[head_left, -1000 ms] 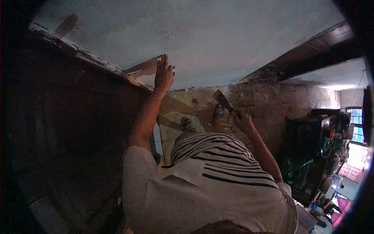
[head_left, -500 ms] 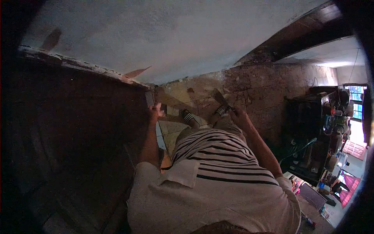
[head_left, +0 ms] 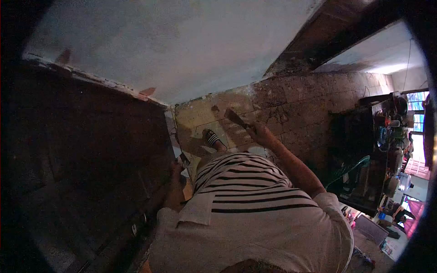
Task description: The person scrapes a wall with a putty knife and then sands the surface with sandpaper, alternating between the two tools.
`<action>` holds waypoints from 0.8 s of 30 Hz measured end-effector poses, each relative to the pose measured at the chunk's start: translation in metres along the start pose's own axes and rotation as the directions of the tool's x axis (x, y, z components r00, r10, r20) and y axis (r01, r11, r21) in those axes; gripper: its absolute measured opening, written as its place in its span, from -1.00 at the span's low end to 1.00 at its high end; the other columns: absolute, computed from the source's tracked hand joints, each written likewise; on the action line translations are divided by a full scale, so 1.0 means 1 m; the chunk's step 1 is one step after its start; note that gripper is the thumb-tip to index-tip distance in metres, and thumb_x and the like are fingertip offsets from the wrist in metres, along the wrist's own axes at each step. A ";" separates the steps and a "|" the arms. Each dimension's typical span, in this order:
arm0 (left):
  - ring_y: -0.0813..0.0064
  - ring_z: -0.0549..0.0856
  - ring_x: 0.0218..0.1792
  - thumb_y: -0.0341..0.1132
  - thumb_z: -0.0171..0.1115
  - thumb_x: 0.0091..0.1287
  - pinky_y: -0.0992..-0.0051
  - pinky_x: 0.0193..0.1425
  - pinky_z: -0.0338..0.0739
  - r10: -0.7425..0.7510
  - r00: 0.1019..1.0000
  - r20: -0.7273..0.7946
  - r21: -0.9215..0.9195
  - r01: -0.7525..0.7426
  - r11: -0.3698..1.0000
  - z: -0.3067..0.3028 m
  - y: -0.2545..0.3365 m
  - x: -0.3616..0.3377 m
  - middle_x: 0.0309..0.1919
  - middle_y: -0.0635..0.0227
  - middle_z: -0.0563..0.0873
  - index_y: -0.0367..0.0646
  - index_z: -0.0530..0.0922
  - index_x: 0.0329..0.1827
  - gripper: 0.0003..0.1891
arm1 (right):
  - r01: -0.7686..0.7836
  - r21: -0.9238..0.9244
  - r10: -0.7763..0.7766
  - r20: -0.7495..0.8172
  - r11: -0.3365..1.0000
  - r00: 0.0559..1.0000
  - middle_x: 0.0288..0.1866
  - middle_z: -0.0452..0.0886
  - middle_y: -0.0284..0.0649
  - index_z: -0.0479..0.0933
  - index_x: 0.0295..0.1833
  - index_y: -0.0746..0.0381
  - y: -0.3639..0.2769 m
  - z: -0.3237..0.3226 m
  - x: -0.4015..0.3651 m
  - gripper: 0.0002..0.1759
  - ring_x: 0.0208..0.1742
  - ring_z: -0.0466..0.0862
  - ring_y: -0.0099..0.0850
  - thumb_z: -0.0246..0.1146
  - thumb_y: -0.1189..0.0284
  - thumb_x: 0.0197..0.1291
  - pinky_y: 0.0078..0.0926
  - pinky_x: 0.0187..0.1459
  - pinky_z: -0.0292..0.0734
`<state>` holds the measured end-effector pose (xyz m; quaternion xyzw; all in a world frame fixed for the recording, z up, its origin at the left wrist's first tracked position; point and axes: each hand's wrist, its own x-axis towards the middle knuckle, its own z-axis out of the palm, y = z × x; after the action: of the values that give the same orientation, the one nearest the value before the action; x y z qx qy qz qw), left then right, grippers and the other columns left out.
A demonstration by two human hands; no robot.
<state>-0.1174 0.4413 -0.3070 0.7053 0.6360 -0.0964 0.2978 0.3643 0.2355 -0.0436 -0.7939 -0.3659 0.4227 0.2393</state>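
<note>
My right hand point(head_left: 259, 133) is closed around the handle of a putty knife point(head_left: 235, 118), its wide blade pointing up and left above the tiled floor. Down by the edge of the dark door point(head_left: 100, 136), my left hand point(head_left: 176, 171) looks closed. A small dark thing point(head_left: 184, 159) shows beside its fingers, too dim to name. The white wall point(head_left: 173, 50) rises in front, with a rough, chipped strip point(head_left: 114, 83) along its border with the door.
Stained floor tiles point(head_left: 300, 100) stretch to the right. My sandalled foot point(head_left: 212, 138) stands near the corner. Farther right are a green chair point(head_left: 353, 170), a cluttered dark shelf point(head_left: 384, 132) and a bright window point(head_left: 416, 113).
My left hand has drawn back along the door edge toward my body. My right hand, still holding the putty knife, has shifted slightly left. The view has turned a little.
</note>
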 end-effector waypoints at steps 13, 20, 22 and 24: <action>0.51 0.47 -0.53 -0.16 0.19 0.47 0.32 -0.44 0.42 0.205 0.978 0.042 -0.567 -0.145 0.811 0.019 0.102 0.002 -0.39 0.33 0.46 -0.24 0.33 0.07 -0.64 | -0.323 0.144 0.319 0.048 0.935 0.946 -0.40 0.64 -0.16 0.45 0.27 0.30 0.084 -0.008 -0.118 -0.50 -0.45 0.59 -0.42 0.19 0.14 0.45 -0.31 -0.40 0.49; 0.18 0.64 -0.19 -0.13 0.10 0.50 0.20 -0.04 0.52 0.601 0.792 -0.110 -0.197 -0.610 0.767 0.008 0.234 -0.066 -0.21 0.15 0.61 -0.30 0.48 0.10 -0.63 | -0.199 0.416 0.246 -0.062 0.887 0.967 -0.42 0.63 -0.13 0.45 0.25 0.37 0.145 0.011 -0.159 -0.46 -0.46 0.61 -0.39 0.18 0.11 0.45 -0.33 -0.41 0.53; 0.08 0.69 -0.12 -0.07 0.07 0.53 0.18 0.01 0.54 0.568 0.820 -0.075 -0.179 -0.571 0.801 -0.004 0.286 -0.105 -0.13 0.04 0.66 -0.30 0.51 0.17 -0.57 | -0.334 0.256 0.360 -0.059 0.907 0.931 -0.44 0.63 -0.17 0.48 0.17 0.37 0.151 0.010 -0.166 -0.49 -0.49 0.58 -0.41 0.19 0.11 0.44 -0.35 -0.43 0.52; 0.09 0.68 -0.14 -0.06 0.06 0.54 0.20 0.01 0.54 0.620 0.781 -0.075 -0.172 -0.623 0.763 0.006 0.309 -0.112 -0.16 0.06 0.66 -0.30 0.50 0.17 -0.57 | -0.318 0.339 0.354 -0.049 0.885 0.934 -0.21 0.66 -0.03 0.49 0.21 0.37 0.145 -0.002 -0.180 -0.47 -0.26 0.63 -0.21 0.19 0.11 0.42 -0.22 -0.21 0.53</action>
<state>0.1596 0.3394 -0.1622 0.8454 0.3748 0.0729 0.3735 0.3533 0.0050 -0.0527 -0.8164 -0.1343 0.4683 0.3100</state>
